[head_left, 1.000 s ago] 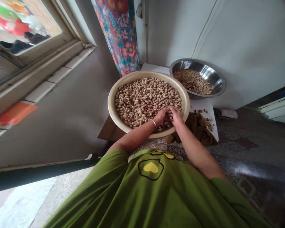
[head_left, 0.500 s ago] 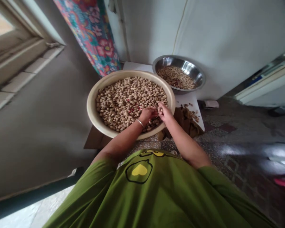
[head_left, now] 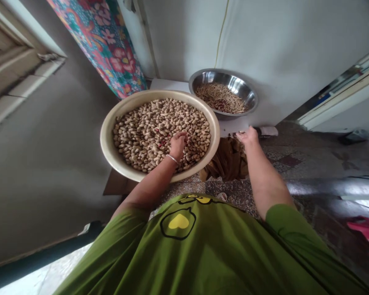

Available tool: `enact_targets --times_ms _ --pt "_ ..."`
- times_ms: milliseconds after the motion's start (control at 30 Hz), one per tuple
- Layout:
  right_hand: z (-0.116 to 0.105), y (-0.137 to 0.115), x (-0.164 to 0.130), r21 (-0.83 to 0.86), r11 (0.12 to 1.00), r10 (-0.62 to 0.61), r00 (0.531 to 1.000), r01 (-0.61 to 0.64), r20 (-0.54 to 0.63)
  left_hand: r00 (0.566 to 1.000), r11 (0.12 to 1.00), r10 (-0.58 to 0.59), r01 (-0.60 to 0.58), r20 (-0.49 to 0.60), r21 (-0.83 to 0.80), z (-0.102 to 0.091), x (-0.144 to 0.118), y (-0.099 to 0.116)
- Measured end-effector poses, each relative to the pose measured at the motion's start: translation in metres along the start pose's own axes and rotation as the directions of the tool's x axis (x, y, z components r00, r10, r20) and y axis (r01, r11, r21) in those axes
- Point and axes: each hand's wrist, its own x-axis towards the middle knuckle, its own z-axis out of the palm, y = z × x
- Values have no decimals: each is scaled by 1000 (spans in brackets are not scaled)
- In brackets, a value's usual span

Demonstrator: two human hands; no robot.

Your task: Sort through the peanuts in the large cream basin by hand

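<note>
Right hand [head_left: 248, 135] shifted out of the basin since half a second ago: now over the white board [head_left: 233, 125] to the right of the rim, fingers curled down, palm under; whether anything is pinched, cannot tell. Left hand [head_left: 177, 144] kept inside the beige basin [head_left: 106, 139], resting on the peanuts [head_left: 147, 131], fingers bent onto the heap, grip on any single nut not resolvable. Thin bangle [head_left: 172, 158] on the left wrist.

Peanuts in shell filling the basin nearly level, a few red kernels [head_left: 161, 144] showing just left of the left hand. Basin set on a brown cardboard piece [head_left: 113, 186], near edge overhanging.

Surroundings: steel bowl [head_left: 224, 92] behind and right of the basin, rims almost touching, holding pale husks with some red kernels. Brown bag [head_left: 227, 159] below the right hand, between basin and forearm. Floral curtain [head_left: 104, 41] hanging at upper left, close behind the basin. Yellow cord [head_left: 220, 32] running up the wall. Green shirt [head_left: 203, 246] filling the lower view, hiding the near floor.
</note>
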Motion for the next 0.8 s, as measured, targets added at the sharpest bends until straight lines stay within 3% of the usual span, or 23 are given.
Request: enact_targets --times_ms 100,167,233,300,367,400,467,533,600,700,733,800 --pt "9 1 -7 -103 995 -13 999 9 -36 998 998 55 -55 -41 15 -4 4 -2" --pt "24 11 -20 -224 962 -164 986 155 -21 995 997 81 -80 -59 16 -6 9 -4" --pt "43 28 -40 -319 881 -331 936 351 117 992 994 111 -110 -66 18 -9 13 -6" --pt "61 47 -64 -400 751 -383 840 525 383 988 990 138 -136 -74 29 -10 16 -9" --pt "76 64 -89 -506 536 -300 713 676 634 983 985 167 -165 -72 43 -11 16 -11" --pt "81 72 -99 -555 403 -236 668 728 706 982 984 176 -173 -70 44 -10 15 -11" --pt "89 84 -113 -627 176 -153 650 759 744 982 984 176 -174 -63 35 -9 11 -8" --pt "94 92 -120 -666 68 -142 668 743 731 987 988 152 -151 -59 29 -8 5 -4" --pt "98 97 -120 -677 86 -139 681 731 719 990 991 130 -128 -47 42 -7 -1 0" --pt "102 99 -119 -678 227 -145 713 699 686 992 991 121 -120 -22 57 -5 -4 3" --pt "104 99 -120 -665 303 -153 724 682 672 992 992 122 -121 -18 44 -5 -4 3" --pt "106 98 -126 -596 537 -144 761 597 632 992 992 124 -124 -6 -11 -5 -4 1"
